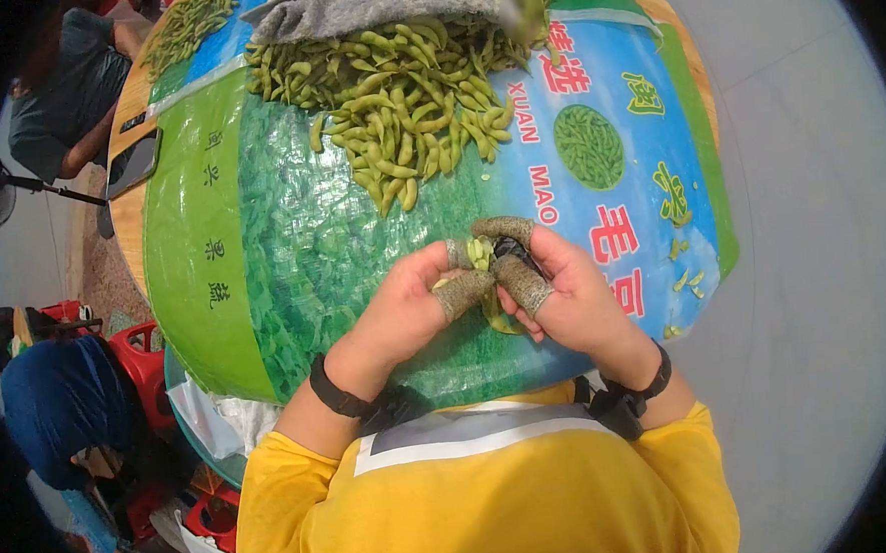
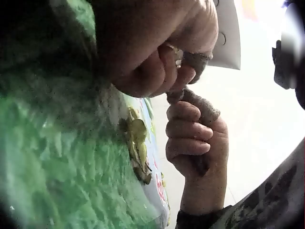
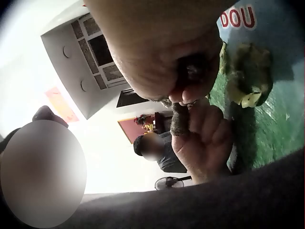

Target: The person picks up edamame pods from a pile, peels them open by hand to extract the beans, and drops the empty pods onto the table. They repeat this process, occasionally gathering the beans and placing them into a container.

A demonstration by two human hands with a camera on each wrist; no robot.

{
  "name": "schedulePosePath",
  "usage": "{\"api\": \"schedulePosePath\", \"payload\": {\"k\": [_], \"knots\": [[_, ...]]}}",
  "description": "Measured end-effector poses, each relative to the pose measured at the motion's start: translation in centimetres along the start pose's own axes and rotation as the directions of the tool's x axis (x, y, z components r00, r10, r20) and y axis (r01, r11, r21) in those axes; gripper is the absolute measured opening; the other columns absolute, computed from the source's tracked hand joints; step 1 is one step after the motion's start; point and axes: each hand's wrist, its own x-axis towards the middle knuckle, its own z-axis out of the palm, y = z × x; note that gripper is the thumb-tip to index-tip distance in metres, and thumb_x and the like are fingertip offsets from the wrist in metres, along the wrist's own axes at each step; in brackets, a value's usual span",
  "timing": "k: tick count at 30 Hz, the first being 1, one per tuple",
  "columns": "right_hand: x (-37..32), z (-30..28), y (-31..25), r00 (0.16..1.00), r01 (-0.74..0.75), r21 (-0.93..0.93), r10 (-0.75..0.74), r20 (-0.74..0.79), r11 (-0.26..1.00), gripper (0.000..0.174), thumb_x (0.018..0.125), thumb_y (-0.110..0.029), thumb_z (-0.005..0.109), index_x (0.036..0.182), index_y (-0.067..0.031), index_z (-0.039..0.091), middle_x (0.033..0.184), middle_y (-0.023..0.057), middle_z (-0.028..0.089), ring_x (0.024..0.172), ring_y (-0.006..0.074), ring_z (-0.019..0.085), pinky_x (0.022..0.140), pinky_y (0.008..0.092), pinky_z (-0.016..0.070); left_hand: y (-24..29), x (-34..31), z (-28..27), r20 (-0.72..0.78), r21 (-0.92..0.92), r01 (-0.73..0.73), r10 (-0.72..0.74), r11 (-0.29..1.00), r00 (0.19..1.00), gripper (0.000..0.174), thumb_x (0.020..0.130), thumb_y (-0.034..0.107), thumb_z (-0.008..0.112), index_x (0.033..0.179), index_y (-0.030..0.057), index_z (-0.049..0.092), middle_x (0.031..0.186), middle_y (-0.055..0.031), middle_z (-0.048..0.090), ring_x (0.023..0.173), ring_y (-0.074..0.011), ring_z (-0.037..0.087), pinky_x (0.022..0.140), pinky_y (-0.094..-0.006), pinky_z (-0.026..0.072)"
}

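Observation:
My left hand and right hand meet over the near part of the table, with grey knit sleeves on thumbs and index fingers. Several pale green soybeans are pinched between the left thumb and index finger. Curled in the right hand is a dark, shiny object, mostly covered by fingers; I cannot tell its kind. Split soybean pod shells lie on the printed sheet just below the hands. Farther up the sheet is a heap of whole soybean pods.
A grey cloth covers the heap's far side. The green and blue printed sheet spans the round wooden table. A phone lies at the left edge, and bean bits at the right. Red stools and people are at left.

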Motion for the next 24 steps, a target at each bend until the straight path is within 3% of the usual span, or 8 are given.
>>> {"api": "schedulePosePath", "payload": {"k": [2,7,9,11,15,22,24], "knots": [[-0.2,-0.2,0.0,1.000,0.016,-0.045,-0.017,-0.011,0.999,0.033,0.091,-0.011,0.049,0.124,-0.0121,0.047,0.070,-0.0030,0.053,0.050,0.0027,0.043,0.043,0.0177,0.0357,-0.4,0.0,-0.3,-0.014,0.038,0.016,-0.016,0.999,1.000,0.012,0.088,0.012,0.055,0.097,0.0046,0.058,0.075,0.0046,0.052,0.066,-0.0049,0.045,0.058,-0.0193,0.0367],[-0.7,-0.8,-0.3,0.997,-0.003,-0.059,-0.001,-0.074,0.998,0.033,0.091,-0.013,0.049,0.123,-0.0101,0.047,0.070,-0.0025,0.053,0.050,0.0028,0.043,0.044,0.0177,0.0361,-0.9,0.0,-0.9,-0.051,0.150,0.063,-0.056,0.987,0.997,0.012,0.088,0.009,0.054,0.097,0.0035,0.058,0.077,0.0043,0.052,0.068,-0.0050,0.044,0.060,-0.0198,0.0368],[-0.9,-0.8,-0.2,0.997,-0.016,-0.086,0.009,-0.077,0.996,0.033,0.090,-0.013,0.049,0.123,-0.0095,0.047,0.071,-0.0024,0.054,0.050,0.0029,0.044,0.044,0.0179,0.0364,-1.0,0.0,-1.0,-0.039,0.157,-0.006,0.012,0.988,0.999,0.012,0.088,0.009,0.052,0.097,0.0038,0.058,0.076,0.0045,0.051,0.068,-0.0047,0.043,0.060,-0.0198,0.0364],[-1.1,-0.8,0.2,1.000,-0.002,-0.181,0.003,0.000,0.983,0.034,0.089,-0.013,0.050,0.123,-0.0092,0.047,0.073,-0.0021,0.055,0.051,0.0030,0.045,0.045,0.0184,0.0372,-0.8,-0.1,-0.9,-0.035,0.187,-0.015,0.021,0.982,0.999,0.012,0.089,0.010,0.052,0.097,0.0038,0.058,0.076,0.0047,0.051,0.068,-0.0047,0.043,0.060,-0.0199,0.0365],[-1.1,-1.0,0.2,0.999,-0.032,-0.175,0.038,0.029,0.984,0.036,0.088,-0.012,0.050,0.123,-0.0087,0.047,0.074,-0.0021,0.056,0.052,0.0031,0.046,0.046,0.0188,0.0377,-0.8,-0.1,-0.8,-0.024,0.327,-0.050,0.062,0.944,0.998,0.013,0.089,0.011,0.052,0.098,0.0038,0.059,0.078,0.0050,0.052,0.070,-0.0054,0.044,0.062,-0.0203,0.0380],[-1.1,-0.5,-0.3,0.997,-0.068,-0.072,0.071,0.041,0.995,0.035,0.092,-0.011,0.046,0.127,-0.0081,0.044,0.071,-0.0011,0.053,0.048,0.0034,0.042,0.042,0.0176,0.0339,-0.9,-0.1,-0.9,-0.046,0.318,-0.067,0.086,0.946,0.995,0.013,0.089,0.009,0.053,0.097,0.0026,0.060,0.081,0.0038,0.056,0.075,-0.0051,0.048,0.066,-0.0209,0.0406],[-0.8,-0.6,0.0,0.996,-0.078,-0.065,0.081,0.046,0.995,0.035,0.091,-0.013,0.048,0.126,-0.0097,0.045,0.071,-0.0024,0.053,0.050,0.0032,0.042,0.043,0.0177,0.0342,-1.2,-0.1,-1.2,0.029,0.683,-0.232,0.291,0.692,0.956,0.013,0.089,0.010,0.053,0.096,0.0017,0.060,0.080,0.0031,0.058,0.074,-0.0075,0.052,0.065,-0.0227,0.0427]]}}
